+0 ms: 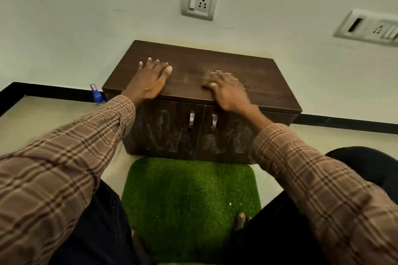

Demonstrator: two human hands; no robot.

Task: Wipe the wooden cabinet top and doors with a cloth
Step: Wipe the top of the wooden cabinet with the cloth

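A person in a checked shirt leans over a low wooden cabinet [200, 84] set against the wall. The left hand [148, 79] lies flat and spread wide on the left part of the cabinet top. The right hand [228, 90], blurred, presses down on a brown cloth [244, 82] near the top's front edge; the hand hides most of it. Both cabinet doors [170, 131] show pale smears around their handles. A green mat [189, 200] lies just before the cabinet, and a blue bottle [97, 95] stands left of it.
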